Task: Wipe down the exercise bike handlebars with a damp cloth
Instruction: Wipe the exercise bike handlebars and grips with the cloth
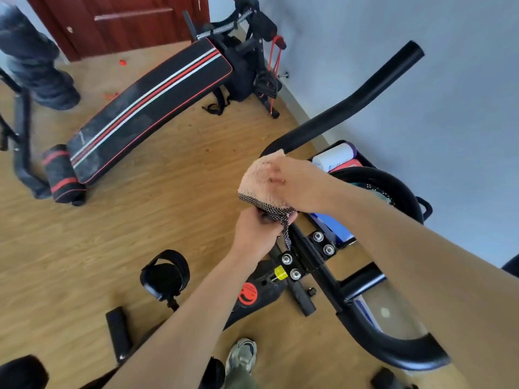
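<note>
A wooden floor (168, 192) runs up to a pale grey-blue wall (449, 108), with a red-brown door (126, 18) in the far corner. A black sit-up bench (151, 108) with red and white stripes lies on the floor, and another person's legs (33, 66) stand at the far left. In front are the black handlebars (351, 105) of an exercise bike: one arm rises toward the wall, and the other curves round at the lower right. A peach cloth (258, 181) with a black-and-white dotted hem is draped over the bend where the rising arm meets the centre bar. The right hand (297, 178) lies on top of the cloth, its grip closed around cloth and bar, though the fingers are blurred. Just below, the left hand (257, 234) has its grip clamped on the dotted hem, and a strip of hem hangs from it. Four shiny bolts (318, 236) sit on the bracket beside the left hand. A pedal (165, 273) and a grey shoe (243, 355) show lower down.
</note>
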